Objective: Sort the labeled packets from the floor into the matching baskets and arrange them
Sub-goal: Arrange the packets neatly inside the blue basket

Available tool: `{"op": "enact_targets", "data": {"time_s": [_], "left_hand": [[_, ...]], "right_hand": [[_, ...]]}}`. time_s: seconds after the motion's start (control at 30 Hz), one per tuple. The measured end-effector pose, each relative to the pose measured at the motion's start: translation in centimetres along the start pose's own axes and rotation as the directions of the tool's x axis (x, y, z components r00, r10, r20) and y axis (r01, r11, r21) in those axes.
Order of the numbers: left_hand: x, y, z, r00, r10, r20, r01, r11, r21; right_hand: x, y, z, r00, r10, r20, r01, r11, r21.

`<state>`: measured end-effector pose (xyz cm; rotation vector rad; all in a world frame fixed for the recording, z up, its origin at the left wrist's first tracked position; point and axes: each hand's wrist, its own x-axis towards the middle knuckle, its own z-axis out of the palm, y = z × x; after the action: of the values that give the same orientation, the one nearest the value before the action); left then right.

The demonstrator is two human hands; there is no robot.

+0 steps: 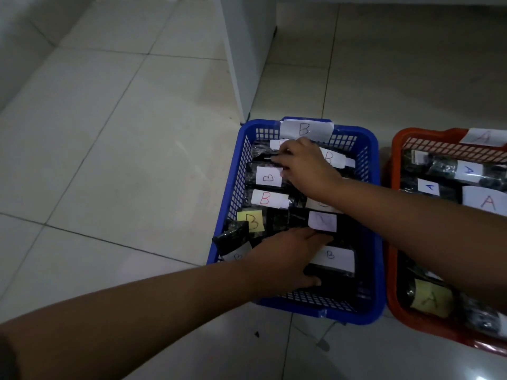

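Sorting appeared almost complete: no packets were visible on the tiled floor (137, 149), and both baskets held black packets with matching labels. The blue basket (374, 215), tagged B on its far rim, contained B-labelled packets laid in rough rows; the orange basket (393, 242), just beside it and tagged A, contained A-labelled packets. The right hand (304, 167) reached into the far end of the blue basket, fingers curled over a packet (263, 154), probably gripping it, though blur prevented confirmation. The left hand (285, 256) lay flat, fingers extended, pressing on packets at the near end. The remaining work was judged to be arrangement: one yellow-labelled packet (233, 238) leaned askew at the left wall.
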<state>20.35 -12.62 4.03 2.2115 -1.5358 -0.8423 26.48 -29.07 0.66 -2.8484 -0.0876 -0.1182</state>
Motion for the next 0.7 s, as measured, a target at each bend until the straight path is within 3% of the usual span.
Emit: {"op": "enact_targets", "data": {"time_s": [0.1,0.2,0.27,0.3,0.43,0.53,0.63,0.7], "left_hand": [[0.0,-0.4,-0.4,0.997,-0.067,-0.045,0.062,0.994,-0.094],[0.0,-1.5,-2.1,0.982,-0.146,-0.116,0.122,0.974,-0.193],[0.4,-3.1,-4.0,0.973,-0.176,-0.151,0.145,0.97,-0.196],[0.7,-4.1,-5.1,0.967,-0.185,-0.177,0.153,0.972,-0.177],[2.7,-8.4,-8.9,0.965,-0.165,-0.206,0.149,0.985,-0.09],[3.6,-10.3,-8.5,0.973,-0.143,-0.181,0.146,0.989,0.001],[4.3,-10.9,-7.3,0.976,-0.125,-0.18,0.156,0.973,0.17],[4.3,-10.9,-7.4,0.974,-0.193,-0.114,0.213,0.958,0.194]], "right_hand": [[-1.3,0.0,-3.3,0.988,0.148,0.042,-0.153,0.922,0.356],[-4.3,0.6,-6.3,0.937,0.301,0.177,-0.342,0.694,0.633],[-6.7,1.1,-7.0,0.902,0.378,0.206,-0.402,0.568,0.718],[-7.9,1.3,-7.2,0.892,0.397,0.217,-0.422,0.559,0.713],[-12.4,0.6,-6.5,0.886,0.219,0.408,-0.417,0.762,0.495],[-14.2,-0.2,-5.6,0.844,0.011,0.536,-0.206,0.93,0.305],[-14.6,-0.8,-4.4,0.843,-0.04,0.537,-0.054,0.986,0.158],[-14.6,-1.2,-3.8,0.851,-0.07,0.521,0.039,0.997,0.071]]}}
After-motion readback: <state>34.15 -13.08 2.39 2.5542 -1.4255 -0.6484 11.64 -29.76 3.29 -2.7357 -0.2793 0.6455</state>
